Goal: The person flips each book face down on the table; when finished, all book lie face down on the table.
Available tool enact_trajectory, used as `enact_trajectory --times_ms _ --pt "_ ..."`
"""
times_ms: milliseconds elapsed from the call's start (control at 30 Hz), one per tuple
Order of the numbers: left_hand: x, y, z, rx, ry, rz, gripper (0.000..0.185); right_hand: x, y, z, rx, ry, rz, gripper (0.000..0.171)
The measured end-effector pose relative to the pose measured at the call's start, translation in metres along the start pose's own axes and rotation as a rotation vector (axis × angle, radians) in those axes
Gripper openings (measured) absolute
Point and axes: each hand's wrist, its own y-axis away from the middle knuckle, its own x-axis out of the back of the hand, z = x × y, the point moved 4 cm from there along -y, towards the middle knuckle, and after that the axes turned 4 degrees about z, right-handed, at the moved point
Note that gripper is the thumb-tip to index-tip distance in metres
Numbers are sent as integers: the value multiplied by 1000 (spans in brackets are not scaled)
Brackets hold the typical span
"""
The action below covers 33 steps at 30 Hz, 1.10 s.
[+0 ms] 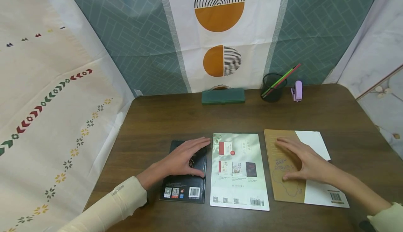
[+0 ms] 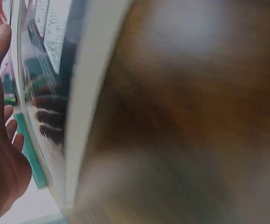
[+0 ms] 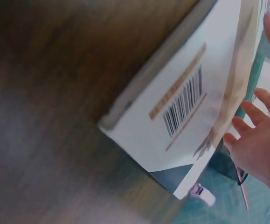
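Three books are laid face down in a row near the front edge of the dark wooden table (image 1: pixel 346 120), their barcodes turned toward the person, so that each can be reached without stretching. On the black book (image 1: pixel 185 184) at the left, the left hand (image 1: pixel 184 160) is rested flat, fingers straight and slightly spread, the fingertips reaching its right edge just beside the green-and-white book (image 1: pixel 239 176) in the middle; nothing is gripped. The right hand (image 1: pixel 302 162) is pressed likewise, palm down with fingers extended, on the brown half of the brown-and-white book (image 1: pixel 310 197), and nothing is clasped there either. The middle book is touched by neither hand.

In the right wrist view the white corner with its barcode (image 3: pixel 183 109) is shown clearly; the left wrist view is blurred, and what seems to be a book's edge can only be guessed at.

Against the patterned backdrop, well apart from the books, a green pencil case (image 1: pixel 223 96), a black mesh pen cup (image 1: pixel 272 88) and a lilac stapler (image 1: pixel 297 91) are kept in a line.
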Motion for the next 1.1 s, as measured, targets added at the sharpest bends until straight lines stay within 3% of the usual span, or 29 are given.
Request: enact_trajectory --times_ms 267,533,800,1100 --pt "7 28 -17 26 35 29 112 -6 11 3 50 40 22 116" --pt "3 42 -22 15 10 23 114 -8 12 3 55 24 31 115" --pt "-2 46 -23 42 21 16 113 -9 14 5 61 24 39 114" --pt "-6 40 -21 30 28 7 113 -11 13 1 77 31 38 113"
